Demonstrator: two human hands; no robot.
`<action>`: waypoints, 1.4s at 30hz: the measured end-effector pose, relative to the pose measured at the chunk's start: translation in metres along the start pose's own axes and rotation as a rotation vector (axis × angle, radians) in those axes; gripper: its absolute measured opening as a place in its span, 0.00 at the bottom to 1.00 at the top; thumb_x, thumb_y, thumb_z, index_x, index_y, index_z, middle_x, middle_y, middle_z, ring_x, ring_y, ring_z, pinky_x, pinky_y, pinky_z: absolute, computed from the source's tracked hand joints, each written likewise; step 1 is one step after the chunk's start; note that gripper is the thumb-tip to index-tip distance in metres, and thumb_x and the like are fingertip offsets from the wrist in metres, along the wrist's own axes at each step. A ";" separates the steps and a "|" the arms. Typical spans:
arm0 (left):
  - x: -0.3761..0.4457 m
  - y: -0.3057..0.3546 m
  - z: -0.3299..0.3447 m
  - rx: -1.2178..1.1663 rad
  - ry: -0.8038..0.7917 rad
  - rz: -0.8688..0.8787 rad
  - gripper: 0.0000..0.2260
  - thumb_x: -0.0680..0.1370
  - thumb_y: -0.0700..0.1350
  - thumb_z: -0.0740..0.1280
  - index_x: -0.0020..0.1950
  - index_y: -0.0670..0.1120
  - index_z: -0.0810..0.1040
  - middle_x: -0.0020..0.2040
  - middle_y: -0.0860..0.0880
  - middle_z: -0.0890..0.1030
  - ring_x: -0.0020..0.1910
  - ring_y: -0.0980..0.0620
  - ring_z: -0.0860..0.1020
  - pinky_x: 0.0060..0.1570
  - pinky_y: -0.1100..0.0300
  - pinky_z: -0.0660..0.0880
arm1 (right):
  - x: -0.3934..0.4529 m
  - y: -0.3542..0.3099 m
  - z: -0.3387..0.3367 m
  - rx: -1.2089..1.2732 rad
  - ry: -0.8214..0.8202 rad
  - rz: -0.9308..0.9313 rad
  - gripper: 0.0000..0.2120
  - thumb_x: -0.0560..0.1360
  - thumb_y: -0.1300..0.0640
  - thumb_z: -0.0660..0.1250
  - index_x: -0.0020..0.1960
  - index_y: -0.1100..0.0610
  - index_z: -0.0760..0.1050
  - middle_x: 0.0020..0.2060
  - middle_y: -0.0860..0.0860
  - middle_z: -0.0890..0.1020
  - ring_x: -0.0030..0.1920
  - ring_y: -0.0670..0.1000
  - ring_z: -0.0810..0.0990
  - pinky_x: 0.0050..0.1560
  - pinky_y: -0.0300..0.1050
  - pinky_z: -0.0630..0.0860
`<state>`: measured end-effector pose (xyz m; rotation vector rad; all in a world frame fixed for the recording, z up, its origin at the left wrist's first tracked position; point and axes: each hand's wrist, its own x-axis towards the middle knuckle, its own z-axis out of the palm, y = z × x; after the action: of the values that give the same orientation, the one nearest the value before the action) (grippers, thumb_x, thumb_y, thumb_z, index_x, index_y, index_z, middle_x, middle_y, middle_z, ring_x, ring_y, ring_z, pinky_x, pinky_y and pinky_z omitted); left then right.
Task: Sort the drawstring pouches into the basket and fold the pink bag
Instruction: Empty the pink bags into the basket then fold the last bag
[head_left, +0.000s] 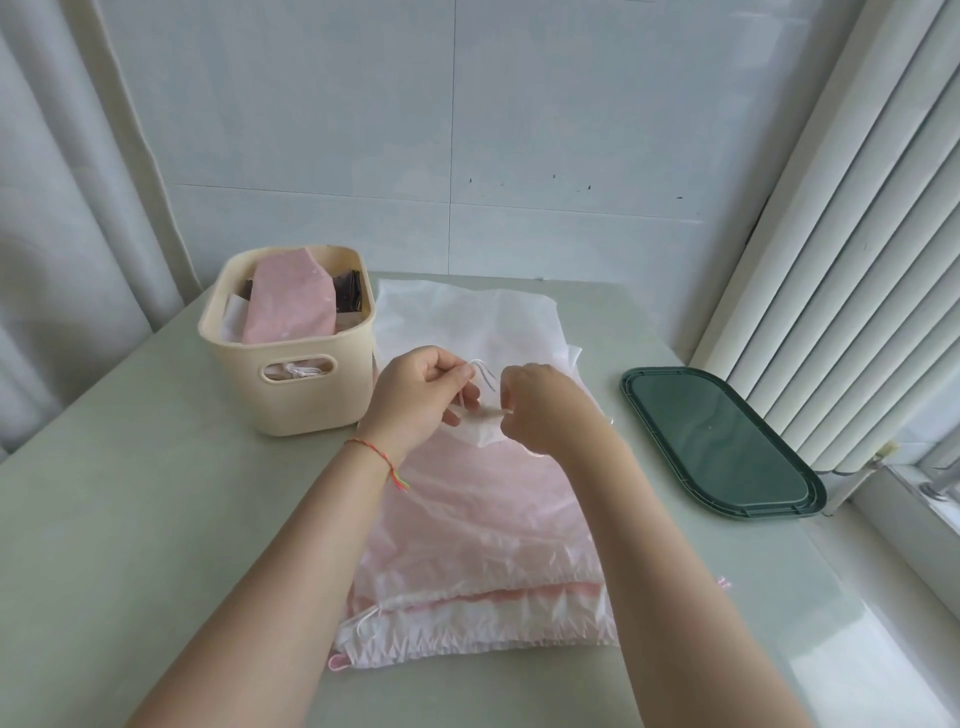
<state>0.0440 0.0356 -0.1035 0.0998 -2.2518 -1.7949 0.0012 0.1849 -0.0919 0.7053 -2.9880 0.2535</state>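
A small white drawstring pouch (484, 427) hangs between my two hands above the table's middle. My left hand (421, 395) pinches its white cord loop, and my right hand (545, 410) grips the pouch's top edge. Beneath them a large pale pink bag (483, 525) lies flat, its gathered drawstring end toward me, with a white bag (467, 317) spread under its far part. The cream plastic basket (283, 387) stands at the left, holding a pink pouch (291, 301), dark pouches (345, 293) and white ones.
A dark green oval tray (722, 441) lies at the right on the pale green table (130, 519). White curtains hang at the left and vertical blinds at the right by a window sill. A tiled wall stands behind the table.
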 end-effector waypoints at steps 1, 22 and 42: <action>0.000 0.000 0.000 0.030 0.012 0.006 0.06 0.79 0.39 0.66 0.42 0.41 0.79 0.36 0.46 0.84 0.36 0.50 0.80 0.32 0.59 0.77 | 0.001 0.001 -0.003 0.026 -0.039 -0.003 0.10 0.71 0.64 0.62 0.49 0.60 0.79 0.44 0.54 0.82 0.47 0.55 0.79 0.44 0.49 0.77; -0.001 0.001 -0.002 0.197 -0.029 -0.032 0.05 0.78 0.44 0.69 0.43 0.44 0.81 0.35 0.50 0.85 0.29 0.57 0.80 0.28 0.60 0.75 | -0.006 0.000 -0.014 0.186 -0.239 0.002 0.07 0.74 0.58 0.66 0.44 0.61 0.81 0.39 0.57 0.81 0.39 0.52 0.76 0.37 0.43 0.71; -0.004 0.009 0.005 0.305 -0.345 -0.066 0.15 0.80 0.46 0.65 0.44 0.35 0.83 0.29 0.56 0.79 0.28 0.59 0.73 0.26 0.69 0.66 | -0.005 0.009 -0.041 1.655 0.073 0.149 0.14 0.80 0.56 0.57 0.61 0.61 0.72 0.45 0.57 0.83 0.43 0.57 0.83 0.50 0.51 0.78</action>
<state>0.0479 0.0435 -0.0970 -0.0864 -2.7849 -1.5836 0.0024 0.2018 -0.0535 0.3742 -2.0694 2.6536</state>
